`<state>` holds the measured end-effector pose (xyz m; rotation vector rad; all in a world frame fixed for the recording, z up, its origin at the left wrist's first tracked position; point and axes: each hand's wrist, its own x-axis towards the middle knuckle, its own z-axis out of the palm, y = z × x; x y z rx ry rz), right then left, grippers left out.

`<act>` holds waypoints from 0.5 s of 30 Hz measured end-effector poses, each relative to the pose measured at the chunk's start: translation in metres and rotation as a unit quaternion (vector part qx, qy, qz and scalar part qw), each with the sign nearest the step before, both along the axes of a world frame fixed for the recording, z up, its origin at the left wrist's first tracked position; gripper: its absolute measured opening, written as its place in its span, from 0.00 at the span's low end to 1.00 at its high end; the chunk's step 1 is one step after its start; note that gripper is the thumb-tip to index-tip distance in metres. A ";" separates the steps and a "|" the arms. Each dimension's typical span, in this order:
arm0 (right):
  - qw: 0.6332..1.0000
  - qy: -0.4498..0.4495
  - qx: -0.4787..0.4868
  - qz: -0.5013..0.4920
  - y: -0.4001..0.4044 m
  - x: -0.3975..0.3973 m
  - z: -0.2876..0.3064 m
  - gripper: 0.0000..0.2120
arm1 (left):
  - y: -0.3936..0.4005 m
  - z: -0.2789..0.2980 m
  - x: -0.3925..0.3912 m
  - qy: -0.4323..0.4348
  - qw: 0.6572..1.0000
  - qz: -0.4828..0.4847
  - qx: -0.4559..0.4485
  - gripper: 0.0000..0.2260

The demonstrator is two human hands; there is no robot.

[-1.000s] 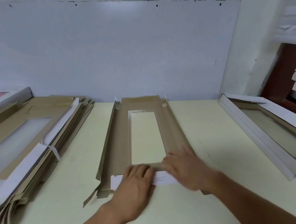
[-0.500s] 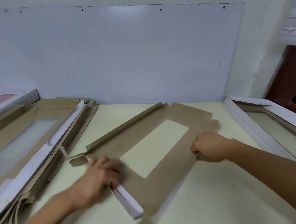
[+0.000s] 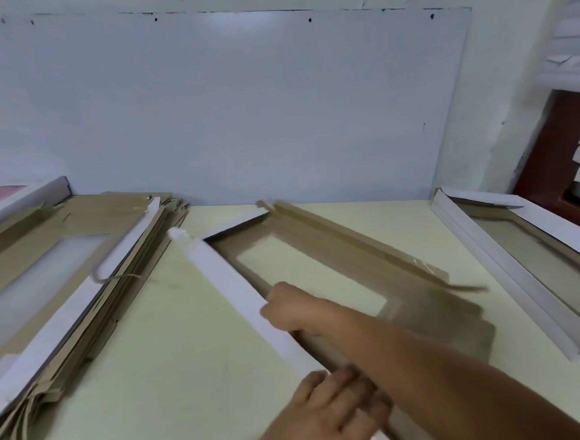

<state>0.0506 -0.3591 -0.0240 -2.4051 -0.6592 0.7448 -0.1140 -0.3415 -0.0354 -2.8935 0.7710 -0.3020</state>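
Observation:
A flat brown cardboard box blank [image 3: 429, 320] with a rectangular window cut-out [image 3: 306, 273] lies diagonally on the pale yellow table [image 3: 174, 348]. Its long white side flap [image 3: 224, 276] stands folded up along the left edge. My right hand [image 3: 288, 311] grips this flap near its middle, fingers curled over it. My left hand [image 3: 333, 412] holds the blank's near corner at the bottom of the view, and my right forearm crosses above it. The blank's far long edge is blurred.
A thick stack of flat window-box blanks [image 3: 62, 270] fills the left side of the table. A folded-up white-edged box [image 3: 512, 273] lies at the right. Behind the stack sits a white box with a pink face [image 3: 16, 201]. A white board [image 3: 240, 120] backs the table.
The blank has been swung round from straight ahead to a diagonal the other way. Its white side flap now stands up on the left, and both hands have shifted onto that side.

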 end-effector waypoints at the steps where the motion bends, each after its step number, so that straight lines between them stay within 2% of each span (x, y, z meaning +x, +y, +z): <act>1: 0.995 0.057 0.060 -0.051 0.006 0.002 -0.001 0.10 | -0.001 -0.008 0.002 -0.032 0.998 0.032 0.044 0.39; 2: 0.981 0.121 0.124 -0.088 0.008 0.003 -0.002 0.07 | -0.003 -0.023 0.002 -0.083 0.992 0.028 0.086 0.49; 3: 0.961 0.180 0.181 -0.107 0.006 0.006 -0.002 0.08 | -0.002 -0.035 0.000 -0.073 0.991 0.020 0.109 0.55; 4: 0.944 0.219 0.218 -0.113 0.001 0.009 -0.002 0.11 | -0.005 -0.041 -0.002 -0.055 0.994 0.003 0.092 0.49; 6: 0.940 0.234 0.231 -0.093 -0.013 0.014 -0.006 0.18 | -0.008 -0.042 -0.004 -0.003 0.998 -0.023 0.050 0.16; 7: 0.951 0.212 0.216 -0.069 -0.024 0.016 -0.007 0.19 | -0.005 -0.043 -0.003 -0.006 0.999 -0.030 0.025 0.08; 9: 0.981 0.114 0.153 0.020 -0.052 0.016 -0.006 0.21 | 0.009 -0.040 -0.002 0.028 0.999 -0.008 -0.016 0.11; 11: 0.987 0.021 0.077 0.136 -0.088 0.013 -0.001 0.23 | 0.032 -0.039 -0.001 -0.051 0.995 0.015 -0.083 0.11; 13: 0.978 -0.005 0.015 0.208 -0.126 0.008 0.004 0.29 | 0.051 -0.035 -0.001 -0.073 0.987 0.044 -0.138 0.10; 15: 0.975 0.002 -0.026 0.222 -0.161 -0.002 0.006 0.35 | 0.069 -0.035 -0.005 -0.046 0.975 0.085 -0.198 0.09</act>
